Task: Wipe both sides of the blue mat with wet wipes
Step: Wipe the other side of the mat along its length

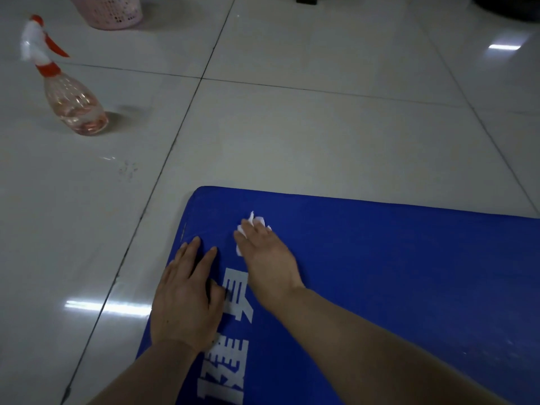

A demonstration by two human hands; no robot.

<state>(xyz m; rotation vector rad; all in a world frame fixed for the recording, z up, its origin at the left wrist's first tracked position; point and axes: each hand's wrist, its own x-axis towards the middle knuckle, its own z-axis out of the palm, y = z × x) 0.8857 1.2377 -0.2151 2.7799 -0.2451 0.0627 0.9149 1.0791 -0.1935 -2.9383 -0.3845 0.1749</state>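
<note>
The pale glossy tiled floor carries everything here. On it, filling the view from 3 to 6 o'clock, lies the flat blue foam mat with white printed characters, its rounded corner pointing toward the centre. It lies printed face up and spread flat, which seems to be the point — a flat sheet gives the wipe an even surface to run over.

The left hand rests at 6 o'clock near the mat's left edge, palm down, fingers straight and spread, holding nothing. I judge it is there to pin the mat so it does not slide on the smooth tiles. Just beside it, toward the corner, the right hand presses a crumpled white wet wipe onto the mat; the fingers lie over the wipe, and white shows past the fingertips and at the thumb side. Whether they curl round it or only press flat I cannot tell.

At 10 o'clock, well apart from the mat, a clear plastic spray bottle with a red-and-white trigger head stands upright; a shallow layer of clear liquid sits in its base. At 11 o'clock, cut by the frame, is a pink perforated plastic basket — its contents are out of sight.
</note>
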